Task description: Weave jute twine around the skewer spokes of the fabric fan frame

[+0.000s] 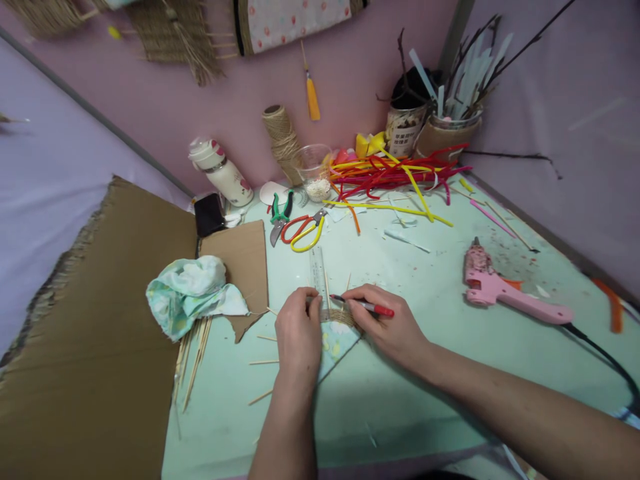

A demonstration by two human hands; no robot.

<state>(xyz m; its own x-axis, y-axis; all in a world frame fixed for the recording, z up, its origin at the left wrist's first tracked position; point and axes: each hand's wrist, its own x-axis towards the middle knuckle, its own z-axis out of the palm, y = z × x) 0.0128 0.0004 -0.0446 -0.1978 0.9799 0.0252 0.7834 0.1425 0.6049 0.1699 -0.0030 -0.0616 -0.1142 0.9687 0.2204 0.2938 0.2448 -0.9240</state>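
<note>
A red pen [376, 309] is gripped in my right hand [383, 319], its tip close to a thin wooden stick [327, 287]. My left hand [300, 330] is closed at the fingertips, pressed around the lower end of a clear ruler [317, 270] lying along the stick. Beneath both hands lies a fabric-covered piece [336, 350] with a band of twine [341, 317] along its upper edge. Several sticks poke out from it, upward and to the left. My left hand hides part of the piece.
A pink glue gun [515, 297] with a black cord rests at right. Pruning shears [281, 217] and scissors [307, 233] lie beyond my hands, before fuzzy craft stems [390, 177]. Bunched cloth [190, 293], cardboard [245, 257] and loose sticks [197, 357] are at left. A bottle [223, 173] stands behind.
</note>
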